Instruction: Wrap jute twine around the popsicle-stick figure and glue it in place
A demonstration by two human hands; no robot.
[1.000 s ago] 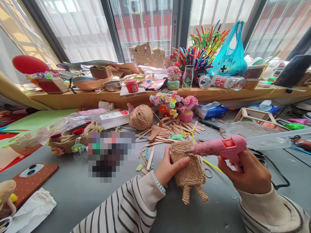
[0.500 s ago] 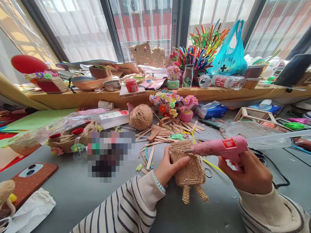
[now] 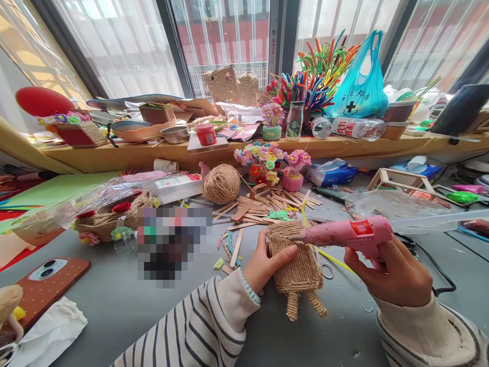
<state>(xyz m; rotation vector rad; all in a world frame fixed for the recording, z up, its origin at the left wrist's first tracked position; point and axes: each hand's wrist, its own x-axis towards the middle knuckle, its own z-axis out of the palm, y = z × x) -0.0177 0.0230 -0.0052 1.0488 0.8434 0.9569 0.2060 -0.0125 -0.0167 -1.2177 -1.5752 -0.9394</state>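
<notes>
Twine block (image 3: 300,270), ridged, boxy; left hand (image 3: 264,266) grip pinching side, right hand (image 3: 401,272) wrapped round glue gun (image 3: 340,233).

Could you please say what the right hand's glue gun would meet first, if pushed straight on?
Most likely the rope piece in the left hand: the glue gun overlaps its upper part, though depth is unclear.

Pink glue gun (image 3: 334,234), black-striped sleeves (image 3: 191,321)
</notes>
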